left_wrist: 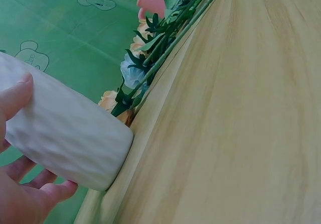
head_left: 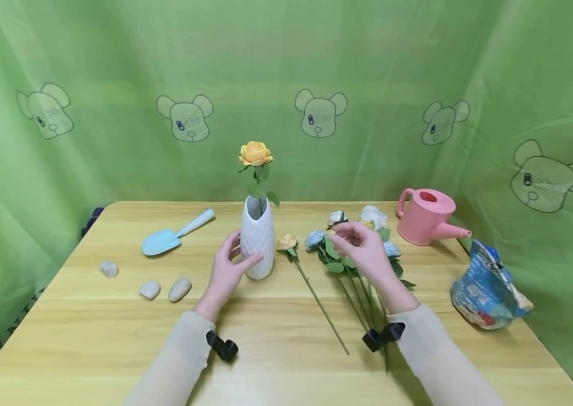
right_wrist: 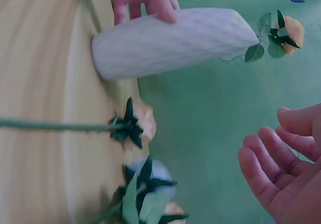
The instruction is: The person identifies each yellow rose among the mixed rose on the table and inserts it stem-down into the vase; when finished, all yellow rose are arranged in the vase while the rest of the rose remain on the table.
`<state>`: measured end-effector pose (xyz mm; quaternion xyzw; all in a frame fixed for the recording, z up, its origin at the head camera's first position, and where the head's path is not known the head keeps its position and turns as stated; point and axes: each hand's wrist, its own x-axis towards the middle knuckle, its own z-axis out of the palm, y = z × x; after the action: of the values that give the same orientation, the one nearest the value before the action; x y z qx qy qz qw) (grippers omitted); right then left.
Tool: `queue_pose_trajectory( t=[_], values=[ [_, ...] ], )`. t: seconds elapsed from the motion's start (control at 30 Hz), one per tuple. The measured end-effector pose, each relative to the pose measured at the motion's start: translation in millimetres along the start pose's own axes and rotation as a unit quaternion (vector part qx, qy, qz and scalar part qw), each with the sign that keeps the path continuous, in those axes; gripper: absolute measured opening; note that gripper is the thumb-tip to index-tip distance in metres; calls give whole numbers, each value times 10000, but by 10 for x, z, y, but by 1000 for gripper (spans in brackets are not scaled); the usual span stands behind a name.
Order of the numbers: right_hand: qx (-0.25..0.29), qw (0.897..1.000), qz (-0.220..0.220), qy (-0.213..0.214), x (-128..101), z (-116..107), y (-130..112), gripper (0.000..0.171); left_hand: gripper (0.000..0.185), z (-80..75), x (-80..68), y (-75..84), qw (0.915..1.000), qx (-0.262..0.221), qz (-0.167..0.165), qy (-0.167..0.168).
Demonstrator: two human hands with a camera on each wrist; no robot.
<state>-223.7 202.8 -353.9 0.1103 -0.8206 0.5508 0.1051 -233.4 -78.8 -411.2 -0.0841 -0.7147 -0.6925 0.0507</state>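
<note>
No readable text on any thing in view

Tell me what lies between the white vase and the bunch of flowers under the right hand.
In the head view, a single orange flower lies on the table between the white vase and the bunch.

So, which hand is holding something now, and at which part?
The left hand grips the white vase around its lower body. The right hand holds nothing, open above the loose flowers.
</note>
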Motion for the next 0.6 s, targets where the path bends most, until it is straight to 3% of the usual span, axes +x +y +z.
queue_pose_trajectory(
  t=[0.23, 0.4, 0.6],
  values=[
    [-17, 9965, 605, -581, -185, -40, 248, 30, 73, 1, -7, -4, 10000, -73, -31, 4],
    [-188, 9867, 1123, -1157, -292, 26, 424, 33, 73, 2, -5, -14, 10000, -80, -37, 12],
    [-167, 9762, 1587, -1466, -394, 130, 510, 35, 73, 2, 3, -3, 10000, -56, -14, 12]
  ],
)
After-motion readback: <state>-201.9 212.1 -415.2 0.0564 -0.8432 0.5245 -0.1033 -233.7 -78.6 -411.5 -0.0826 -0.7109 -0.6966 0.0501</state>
